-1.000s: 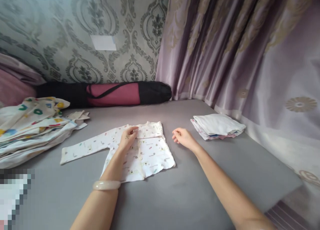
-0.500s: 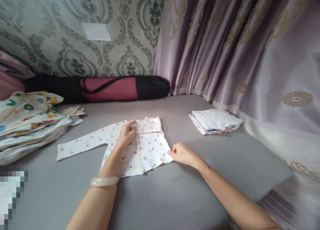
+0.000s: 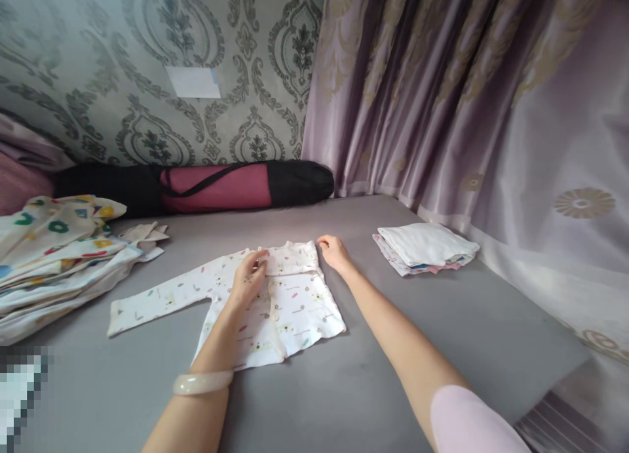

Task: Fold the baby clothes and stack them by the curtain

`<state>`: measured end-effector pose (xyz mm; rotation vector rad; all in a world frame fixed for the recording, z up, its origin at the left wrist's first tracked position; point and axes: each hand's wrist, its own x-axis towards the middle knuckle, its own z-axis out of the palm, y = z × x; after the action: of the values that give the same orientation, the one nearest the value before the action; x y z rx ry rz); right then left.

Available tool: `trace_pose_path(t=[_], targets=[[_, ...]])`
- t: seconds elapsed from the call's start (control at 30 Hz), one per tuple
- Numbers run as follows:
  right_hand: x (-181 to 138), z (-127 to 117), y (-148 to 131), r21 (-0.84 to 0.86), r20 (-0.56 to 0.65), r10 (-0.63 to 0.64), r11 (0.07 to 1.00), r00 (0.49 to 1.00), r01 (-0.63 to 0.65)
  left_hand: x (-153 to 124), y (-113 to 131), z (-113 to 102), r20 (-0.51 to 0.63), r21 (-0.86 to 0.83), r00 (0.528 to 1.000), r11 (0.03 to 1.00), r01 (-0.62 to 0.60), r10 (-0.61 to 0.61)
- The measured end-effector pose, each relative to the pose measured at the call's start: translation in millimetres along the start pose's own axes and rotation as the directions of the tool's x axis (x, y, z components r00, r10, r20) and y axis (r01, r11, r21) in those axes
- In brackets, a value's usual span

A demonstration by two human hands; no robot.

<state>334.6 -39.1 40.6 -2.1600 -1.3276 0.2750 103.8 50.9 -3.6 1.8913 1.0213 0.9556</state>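
The left hand (image 3: 249, 276) rests on the upper front of a white printed baby shirt (image 3: 299, 302), its fingers half curled with a small gap at the thumb; whether cloth is pinched there cannot be told. The right hand (image 3: 334, 251) is at the shirt's upper right corner, thumb and fingertips drawn together beside the edge; a grip on the fabric cannot be confirmed. The shirt lies flat on the grey sheet (image 3: 314, 407), between the two forearms. Progress, as judged: the right-hand sleeve appears folded across the chest, while the left-hand sleeve (image 3: 162, 302) lies extended and the body is unfolded. To the right, well apart, sits a neat stack of folded cloths (image 3: 427, 240), evidently finished pieces. To the left is a loose heap of patterned garments (image 3: 63, 243), not folded into a neat stack. Containers: one long black-and-maroon bag (image 3: 216, 187) with a strap lies along the patterned wall (image 3: 255, 112); it appears closed and full, contents not visible.
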Motion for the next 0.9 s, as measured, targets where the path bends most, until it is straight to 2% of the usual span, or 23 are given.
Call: trace_pose_path(t=[0.13, 0.27, 0.4, 0.63, 0.9], targets=[[31, 8, 9, 0.006, 0.089, -0.072, 0.997, 0.993, 0.071, -1, 5, -3, -0.012, 0.011, 1.000, 1.000, 0.001, -0.001], [43, 9, 14, -0.004, 0.189, -0.145, 0.989, 0.971, 0.149, 1, 7, -6, -0.031, 0.014, 0.999, 1.000, 0.013, -0.013], [49, 12, 18, -0.024, 0.234, -0.173, 0.983, 0.957, 0.183, 1, 9, -9, -0.059, 0.025, 0.997, 0.998, 0.051, -0.050], [52, 21, 26, -0.079, 0.218, -0.194, 0.973, 0.956, 0.215, 0, 5, -12, -0.070, 0.226, 0.997, 0.973, 0.042, -0.027], [47, 24, 26, -0.176, 0.189, -0.166, 0.964, 0.968, 0.200, -1, -15, -5, -0.003, 0.403, 0.989, 0.905, -0.133, 0.147]])
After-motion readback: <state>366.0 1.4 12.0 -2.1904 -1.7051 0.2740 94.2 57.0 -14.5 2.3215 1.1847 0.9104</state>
